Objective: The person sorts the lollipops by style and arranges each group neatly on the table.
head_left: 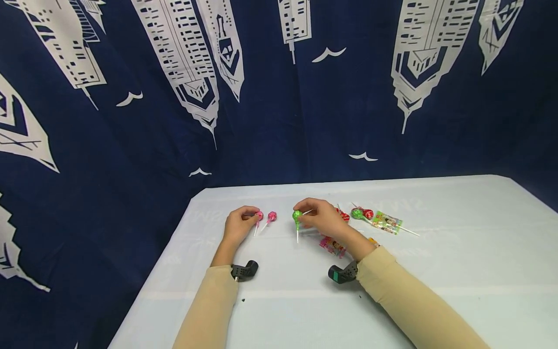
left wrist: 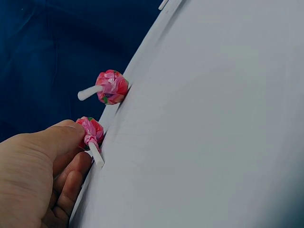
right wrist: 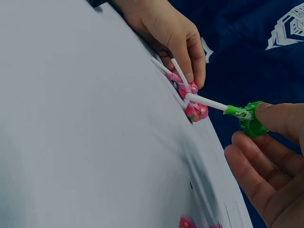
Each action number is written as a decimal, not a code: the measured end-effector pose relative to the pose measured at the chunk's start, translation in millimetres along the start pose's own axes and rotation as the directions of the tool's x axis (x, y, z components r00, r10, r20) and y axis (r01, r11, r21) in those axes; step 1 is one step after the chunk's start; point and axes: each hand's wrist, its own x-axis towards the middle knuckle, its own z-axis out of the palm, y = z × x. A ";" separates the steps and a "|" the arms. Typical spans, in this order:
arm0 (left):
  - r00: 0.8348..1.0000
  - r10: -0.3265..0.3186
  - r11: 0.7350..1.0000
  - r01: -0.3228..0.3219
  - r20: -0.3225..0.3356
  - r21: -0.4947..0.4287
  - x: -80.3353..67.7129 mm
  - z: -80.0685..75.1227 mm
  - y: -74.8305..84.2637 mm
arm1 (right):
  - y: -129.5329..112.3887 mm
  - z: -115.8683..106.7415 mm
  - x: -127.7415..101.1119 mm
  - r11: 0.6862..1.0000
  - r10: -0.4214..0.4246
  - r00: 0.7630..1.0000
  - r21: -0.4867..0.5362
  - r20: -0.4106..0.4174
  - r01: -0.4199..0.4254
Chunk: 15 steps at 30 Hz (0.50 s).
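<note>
Left hand rests on the white counter, thumb and fingers pinching a pink lollipop at its head; a second pink lollipop lies just beside it, untouched. Right hand pinches a green lollipop by its wrapped head, stick pointing toward the person, raised slightly off the counter as far as the right wrist view shows. Risk, as judged: the green one is held by crinkled wrapper only, so it could twist or slip; its stick, near the pink pair, could knock them out of line. Count: two pink lollipops at left; one green in hand; one further green lollipop at right among red-wrapped ones, number unclear; flat printed packets, at least two visible.
</note>
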 end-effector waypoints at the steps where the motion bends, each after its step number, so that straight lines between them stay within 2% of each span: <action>1: 1.000 -0.001 1.000 0.001 -0.001 -0.004 -0.2 -0.3 -0.1 | -0.2 3.0 2.7 1.000 0.009 1.000 -0.005 -0.001 -0.009; 9: 1.000 -0.004 1.000 0.004 0.002 -0.017 -1.2 -0.8 -0.4 | 2.3 24.2 20.0 0.990 0.102 0.993 -0.087 -0.066 -0.108; 15: 1.000 -0.003 1.000 0.003 -0.003 -0.022 -0.3 0.8 -0.6 | 5.4 33.2 26.5 0.989 0.121 0.988 -0.073 -0.093 -0.128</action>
